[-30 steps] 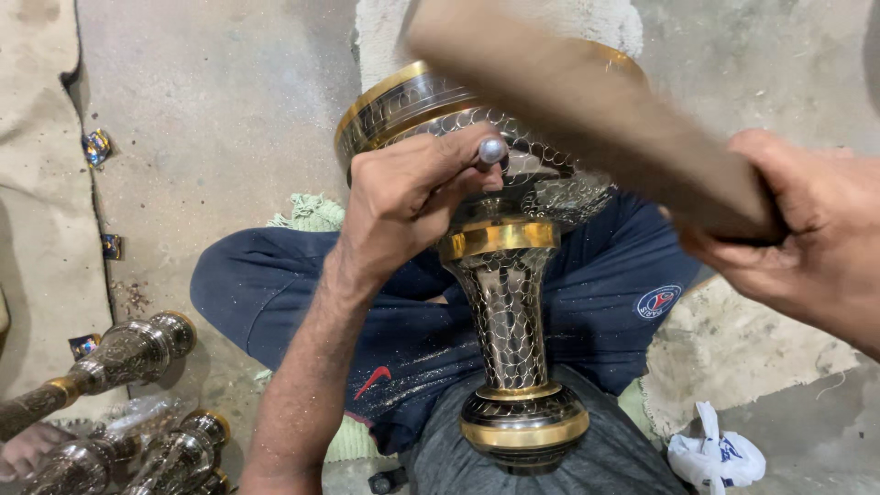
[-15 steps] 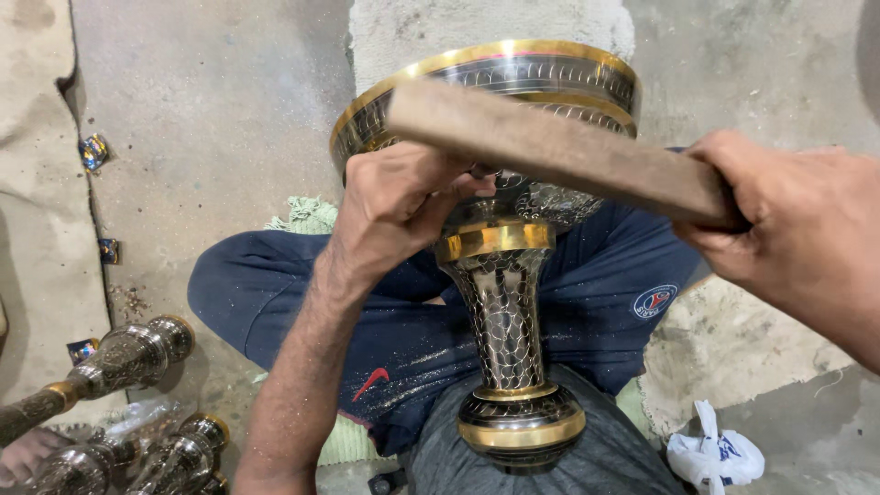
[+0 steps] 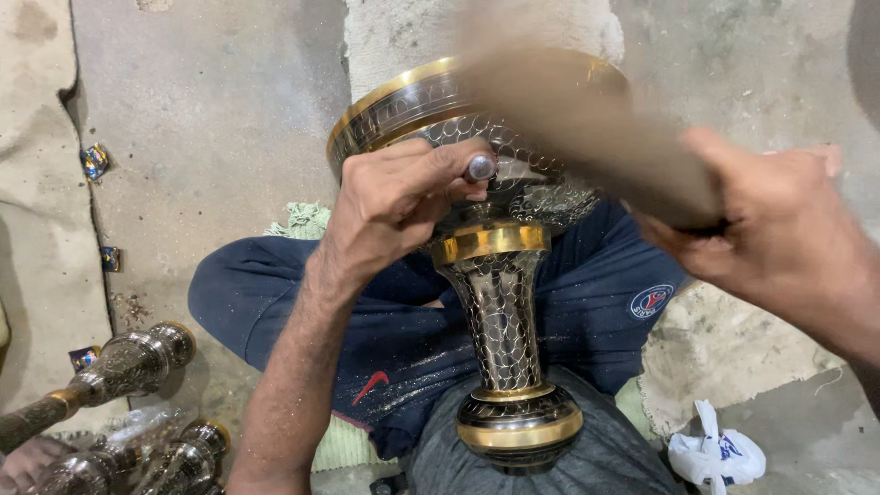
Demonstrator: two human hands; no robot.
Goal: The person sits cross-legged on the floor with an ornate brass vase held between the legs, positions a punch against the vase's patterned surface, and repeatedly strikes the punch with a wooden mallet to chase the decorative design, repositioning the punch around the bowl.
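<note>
Metalwork fills the middle of the view: an engraved vase (image 3: 500,302) of dark silvery metal with gold bands lies along the person's lap, its foot towards the camera and its wide bowl rim pointing away, over the concrete floor (image 3: 211,119). The left hand (image 3: 394,206) is curled shut round a small steel punch (image 3: 478,169), whose rounded head sticks out between thumb and fingers; the hand rests against the scaled underside of the bowl, just above the upper gold collar. The right hand (image 3: 779,238) is closed tight on the end of a wooden mallet (image 3: 577,119), which is blurred and lies across the bowl's far rim, above the punch. Whether wood and punch touch cannot be told through the blur. Dark blue trousers (image 3: 367,321) lie crossed beneath the vase. At the lower left edge of the floor stand more engraved metal pieces (image 3: 119,367). A white plastic bag (image 3: 715,454) lies at the lower right.
</note>
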